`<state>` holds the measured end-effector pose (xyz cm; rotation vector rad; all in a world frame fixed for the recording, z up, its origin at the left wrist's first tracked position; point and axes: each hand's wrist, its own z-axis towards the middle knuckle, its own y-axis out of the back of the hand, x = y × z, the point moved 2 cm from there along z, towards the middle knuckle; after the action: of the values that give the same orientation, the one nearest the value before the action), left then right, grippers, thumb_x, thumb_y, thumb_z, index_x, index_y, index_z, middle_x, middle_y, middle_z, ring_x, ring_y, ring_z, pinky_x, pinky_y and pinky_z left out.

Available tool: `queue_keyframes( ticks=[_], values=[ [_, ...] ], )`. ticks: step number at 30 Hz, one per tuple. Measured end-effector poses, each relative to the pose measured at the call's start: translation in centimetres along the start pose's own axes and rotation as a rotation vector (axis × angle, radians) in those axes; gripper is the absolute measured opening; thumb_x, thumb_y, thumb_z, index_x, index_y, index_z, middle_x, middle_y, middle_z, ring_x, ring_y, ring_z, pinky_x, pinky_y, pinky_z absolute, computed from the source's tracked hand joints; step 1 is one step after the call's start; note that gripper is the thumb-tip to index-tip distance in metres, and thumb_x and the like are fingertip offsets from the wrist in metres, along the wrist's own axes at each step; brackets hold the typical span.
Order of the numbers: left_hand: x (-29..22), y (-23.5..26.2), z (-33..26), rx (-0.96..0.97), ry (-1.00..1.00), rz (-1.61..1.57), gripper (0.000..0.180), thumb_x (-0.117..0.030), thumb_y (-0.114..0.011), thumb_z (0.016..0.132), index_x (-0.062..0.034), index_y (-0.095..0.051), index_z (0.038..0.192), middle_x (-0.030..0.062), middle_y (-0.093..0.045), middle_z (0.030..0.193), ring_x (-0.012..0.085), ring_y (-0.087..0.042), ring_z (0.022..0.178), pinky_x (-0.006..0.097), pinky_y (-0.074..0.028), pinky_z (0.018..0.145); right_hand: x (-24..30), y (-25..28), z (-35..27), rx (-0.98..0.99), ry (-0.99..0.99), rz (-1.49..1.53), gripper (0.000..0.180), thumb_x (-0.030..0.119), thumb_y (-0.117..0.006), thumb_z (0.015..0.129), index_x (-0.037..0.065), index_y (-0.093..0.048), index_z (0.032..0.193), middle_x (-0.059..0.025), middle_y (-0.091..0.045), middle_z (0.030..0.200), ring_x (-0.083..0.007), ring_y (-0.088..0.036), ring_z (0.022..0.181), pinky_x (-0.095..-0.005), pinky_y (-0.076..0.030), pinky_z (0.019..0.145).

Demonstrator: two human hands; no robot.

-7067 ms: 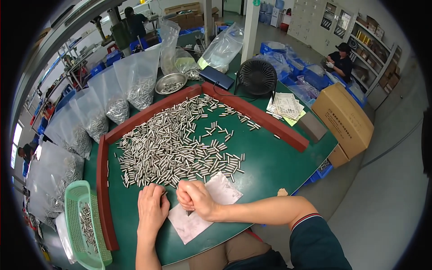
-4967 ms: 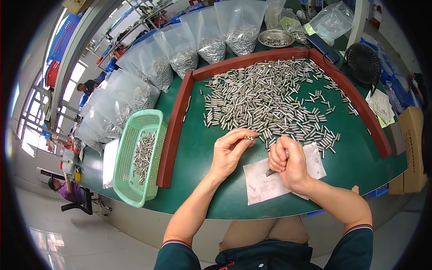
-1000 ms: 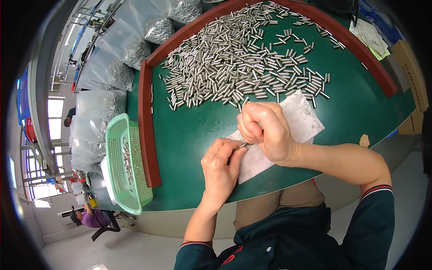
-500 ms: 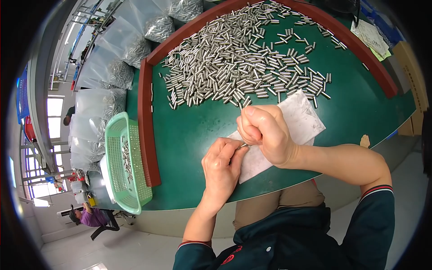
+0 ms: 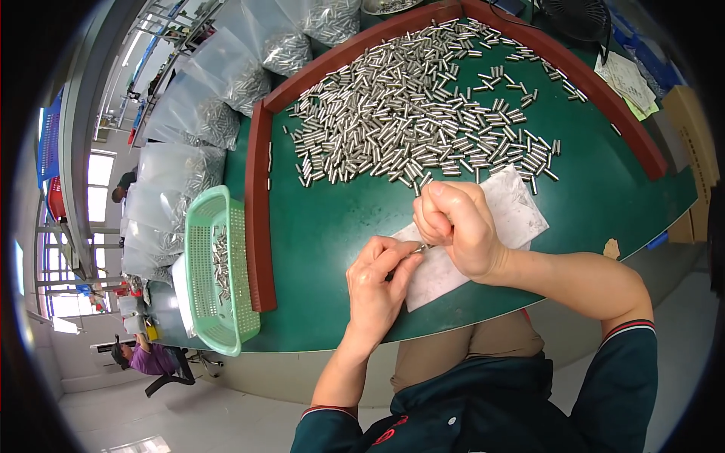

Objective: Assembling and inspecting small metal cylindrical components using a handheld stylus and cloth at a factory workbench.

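Between the thumb and fingers of my left hand (image 5: 375, 279) a small, shiny metal pin (image 5: 420, 248) is pinched, its end showing at the fingertips. My right hand (image 5: 466, 230) is curled into a fist just above and to the right of it. Whatever that fist grips is hidden by the fingers. Under both hands lies a crumpled white cloth or paper sheet (image 5: 442, 283) with grey smudges. Beyond them a broad heap of short metal pins (image 5: 400, 113) spreads over the green tabletop (image 5: 317, 226), its near edge close to my right knuckles.
A red-brown raised rim (image 5: 260, 219) borders the heap on the left and far sides. Left of it stands a pale green basket (image 5: 245, 302) with some pins inside. Clear bags of metal parts (image 5: 219, 124) line the far left. Papers (image 5: 625, 79) and a cardboard box (image 5: 691, 124) are at right.
The whole view has shifted slightly, so the table contents appear a little lower and farther right. Both hands keep nearly the same pose, the left still pinching the pin.
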<state>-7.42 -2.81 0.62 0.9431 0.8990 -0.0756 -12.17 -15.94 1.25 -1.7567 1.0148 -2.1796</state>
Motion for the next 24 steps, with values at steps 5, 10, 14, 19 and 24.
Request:
queue_keyframes(
  ticks=[5, 10, 14, 19, 24],
  values=[
    [1.5, 1.1, -0.6, 0.031, 0.228, -0.622, 0.011, 0.001, -0.059, 0.076, 0.0028, -0.061, 0.087, 0.0101, -0.057, 0.079, 0.014, -0.054, 0.066, 0.022, -0.044, 0.058, -0.2, 0.2, -0.1, 0.014, -0.038, 0.042, 0.037, 0.021, -0.033, 0.086, 0.008, -0.029, 0.051, -0.0005, -0.029, 0.045, -0.0087, -0.022, 0.042, -0.0236, -0.02, 0.04],
    [1.1, 1.4, -0.9, 0.016, 0.314, -0.842, 0.011, 0.001, -0.058, 0.077, 0.0022, -0.061, 0.088, 0.012, -0.059, 0.082, 0.0145, -0.055, 0.067, 0.024, -0.046, 0.059, -0.3, 0.3, -0.2, 0.006, -0.066, 0.091, 0.039, 0.021, -0.035, 0.086, 0.009, -0.028, 0.05, 0.0012, -0.03, 0.046, -0.0065, -0.023, 0.042, -0.0227, -0.02, 0.039],
    [1.3, 1.2, -0.9, 0.022, 0.306, -0.868, 0.011, 0.0, -0.056, 0.079, 0.0022, -0.06, 0.089, 0.0123, -0.059, 0.082, 0.0139, -0.054, 0.065, 0.023, -0.045, 0.058, -0.3, 0.2, -0.2, 0.011, -0.062, 0.084, 0.039, 0.021, -0.035, 0.086, 0.009, -0.028, 0.05, 0.0011, -0.03, 0.046, -0.0064, -0.023, 0.042, -0.0228, -0.02, 0.039],
    [1.8, 1.6, -0.5, 0.058, 0.425, -1.279, 0.012, -0.012, -0.046, 0.088, -0.0025, -0.051, 0.094, 0.0126, -0.059, 0.078, 0.0107, -0.051, 0.06, 0.022, -0.041, 0.054, -0.3, 0.1, 0.0, 0.02, -0.058, 0.079, 0.039, 0.022, -0.034, 0.087, 0.009, -0.029, 0.051, 0.0004, -0.029, 0.044, -0.0072, -0.021, 0.04, -0.0231, -0.019, 0.039],
    [2.1, 1.9, 0.6, 0.159, 0.488, -1.038, 0.014, -0.016, -0.048, 0.086, -0.0041, -0.049, 0.08, 0.0055, -0.051, 0.072, 0.0063, -0.036, 0.053, 0.019, -0.026, 0.046, -0.3, 0.4, 0.1, 0.022, -0.059, 0.096, 0.038, 0.024, -0.034, 0.087, 0.009, -0.03, 0.052, 0.0002, -0.028, 0.043, -0.0075, -0.02, 0.039, -0.0231, -0.018, 0.038]
  ],
)
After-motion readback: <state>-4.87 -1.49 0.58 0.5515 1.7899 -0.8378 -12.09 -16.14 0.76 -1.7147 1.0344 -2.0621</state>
